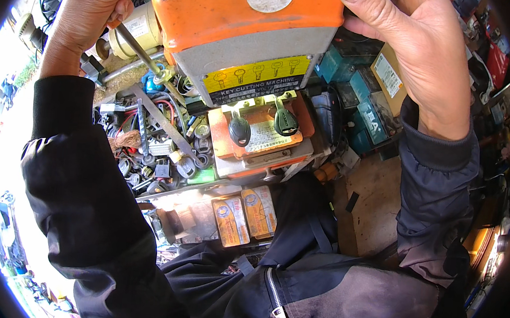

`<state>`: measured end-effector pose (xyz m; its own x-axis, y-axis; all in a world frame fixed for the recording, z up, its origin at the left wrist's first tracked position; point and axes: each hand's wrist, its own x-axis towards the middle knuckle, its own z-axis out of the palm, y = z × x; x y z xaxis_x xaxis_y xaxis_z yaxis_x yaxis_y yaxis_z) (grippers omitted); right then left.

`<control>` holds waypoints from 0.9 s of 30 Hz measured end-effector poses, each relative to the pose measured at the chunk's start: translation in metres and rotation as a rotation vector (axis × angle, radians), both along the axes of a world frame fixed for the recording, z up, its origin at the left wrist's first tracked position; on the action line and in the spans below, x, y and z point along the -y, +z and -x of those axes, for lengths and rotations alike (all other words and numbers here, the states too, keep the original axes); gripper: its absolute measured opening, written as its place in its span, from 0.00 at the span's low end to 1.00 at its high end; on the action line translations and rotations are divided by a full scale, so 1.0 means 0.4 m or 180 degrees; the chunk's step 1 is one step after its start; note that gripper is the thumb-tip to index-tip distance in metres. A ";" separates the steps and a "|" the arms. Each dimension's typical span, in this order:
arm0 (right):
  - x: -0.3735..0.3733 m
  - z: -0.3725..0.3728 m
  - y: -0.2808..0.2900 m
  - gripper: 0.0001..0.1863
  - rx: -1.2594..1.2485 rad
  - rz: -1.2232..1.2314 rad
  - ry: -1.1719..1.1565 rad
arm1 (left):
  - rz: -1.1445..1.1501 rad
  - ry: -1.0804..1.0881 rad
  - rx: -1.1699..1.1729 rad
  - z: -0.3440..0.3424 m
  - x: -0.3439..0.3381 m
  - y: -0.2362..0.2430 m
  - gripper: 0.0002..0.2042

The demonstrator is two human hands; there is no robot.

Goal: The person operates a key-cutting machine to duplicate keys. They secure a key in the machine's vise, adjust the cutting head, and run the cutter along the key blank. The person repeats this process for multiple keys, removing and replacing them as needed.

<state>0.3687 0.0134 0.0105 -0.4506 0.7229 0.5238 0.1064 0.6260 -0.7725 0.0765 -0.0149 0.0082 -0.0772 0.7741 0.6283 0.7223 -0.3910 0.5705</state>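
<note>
A key cutting machine (254, 46) with an orange hood (218, 9) and grey front stands before me. At the hood's right corner my right hand (425, 50) grips its edge, thumb on top and a finger lower down. My left hand (96, 15) is closed beside the opposite corner. A metal rod (137, 49) slants down from under its curled fingers, but what they hold is partly hidden. Two black-headed keys, a left key (239, 130) and a right key (285, 122), sit side by side in the clamps (244, 104) below the yellow label.
Loose parts and wires (156, 134) crowd the left of the machine, with a cream motor (135, 32) behind. Two orange-and-white boxes (231, 221) lie in front, near my legs. Teal boxes (367, 116) and a brown carton (389, 77) stand at the right.
</note>
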 end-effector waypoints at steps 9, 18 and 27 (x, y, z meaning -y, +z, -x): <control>-0.001 -0.005 -0.004 0.16 -0.0065 0.0003 0.0074 | -0.0153 -0.0132 -0.0086 0.009 -0.005 -0.008 0.28; -0.001 -0.002 -0.002 0.16 -0.0024 -0.0073 0.0035 | 0.0047 -0.0242 0.0174 0.033 -0.014 0.002 0.25; -0.004 -0.003 -0.004 0.17 -0.0046 -0.0068 0.0052 | -0.0170 0.0431 -0.0524 -0.044 0.025 -0.005 0.29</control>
